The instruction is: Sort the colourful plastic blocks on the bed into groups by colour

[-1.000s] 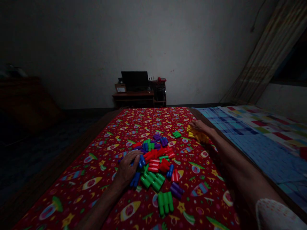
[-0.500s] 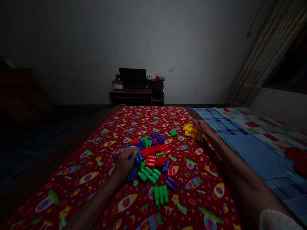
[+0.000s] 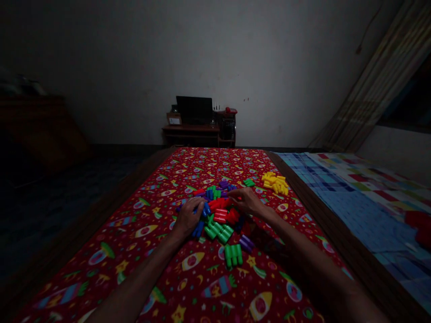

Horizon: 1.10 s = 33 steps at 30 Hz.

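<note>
A pile of plastic toy blocks with rounded tubes lies on a red patterned cloth (image 3: 148, 233). At the pile's left side, my left hand (image 3: 188, 217) curls its fingers around a blue block (image 3: 206, 209); its fingertips are partly hidden. My right hand (image 3: 247, 201) reaches over the right side with fingers stretched and apart, close to the red blocks (image 3: 221, 214). Nearer to me are green blocks (image 3: 218, 231), a separate green block (image 3: 233, 255) and a purple block (image 3: 247, 243). Yellow blocks (image 3: 275, 183) form their own heap at the far right.
A single green block (image 3: 249, 182) lies beyond the pile. To the right is a bed surface with a blue checked sheet (image 3: 333, 193). Against the back wall stands a desk (image 3: 191, 128) with a dark monitor (image 3: 194, 110). A curtain (image 3: 367, 85) hangs at right.
My right hand has moved from the yellow heap, leftward and nearer, to the red blocks. My left hand stays at the blue block. The view has shifted slightly.
</note>
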Motion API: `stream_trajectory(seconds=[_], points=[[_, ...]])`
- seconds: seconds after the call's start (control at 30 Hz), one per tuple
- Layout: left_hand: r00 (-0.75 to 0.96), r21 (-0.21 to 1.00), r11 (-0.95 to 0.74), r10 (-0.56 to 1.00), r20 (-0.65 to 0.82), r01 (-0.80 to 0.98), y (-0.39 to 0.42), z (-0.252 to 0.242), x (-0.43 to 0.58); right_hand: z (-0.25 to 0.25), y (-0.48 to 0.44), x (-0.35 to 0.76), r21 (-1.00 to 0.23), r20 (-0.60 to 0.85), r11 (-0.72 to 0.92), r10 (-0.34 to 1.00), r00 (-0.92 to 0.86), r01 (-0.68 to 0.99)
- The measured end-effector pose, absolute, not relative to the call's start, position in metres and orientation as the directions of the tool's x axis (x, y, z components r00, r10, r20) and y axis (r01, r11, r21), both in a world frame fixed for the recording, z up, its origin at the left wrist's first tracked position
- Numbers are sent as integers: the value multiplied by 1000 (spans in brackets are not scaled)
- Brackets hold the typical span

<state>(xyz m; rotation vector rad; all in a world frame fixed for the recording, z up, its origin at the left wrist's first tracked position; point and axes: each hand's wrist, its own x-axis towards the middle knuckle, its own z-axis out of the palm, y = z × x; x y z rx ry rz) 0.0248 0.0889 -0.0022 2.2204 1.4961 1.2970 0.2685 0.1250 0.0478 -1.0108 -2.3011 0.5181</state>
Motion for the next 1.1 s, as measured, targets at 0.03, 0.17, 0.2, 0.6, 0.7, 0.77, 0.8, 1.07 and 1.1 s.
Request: stream_trajectory(seconds=[0.03,0.17,0.2,0.6,0.7,0.77,0.8,1.07,1.1], points=[[119,561,-484,818,563,672,89,-2,25,47,128,260,-526,341,625,776,-530,576],[119,562,-486,816,565,669,90,-3,25,47,144,224,-388,264,581,813,-518,715],[117,561,-486,816,567,670,90,-3,24,47,147,217,-363,237,578,816,-527,731],[106,568,-499,805,584,654,91,-6,23,36,188,298,-762,429,337,902,41,552],[105,571,-495,808,580,655,91,-5,23,31,198,316,-822,384,270,913,138,502],[106,571,-490,811,575,658,91,-5,22,31,199,317,-881,326,264,940,101,393],[106,572,-488,813,572,660,91,-5,22,33,199,315,-909,290,264,956,35,323],[108,593,-469,834,541,654,87,-1,24,56,189,282,-943,269,302,938,-219,136],[111,597,-469,837,536,651,86,0,24,56,184,275,-935,283,327,921,-268,136]])
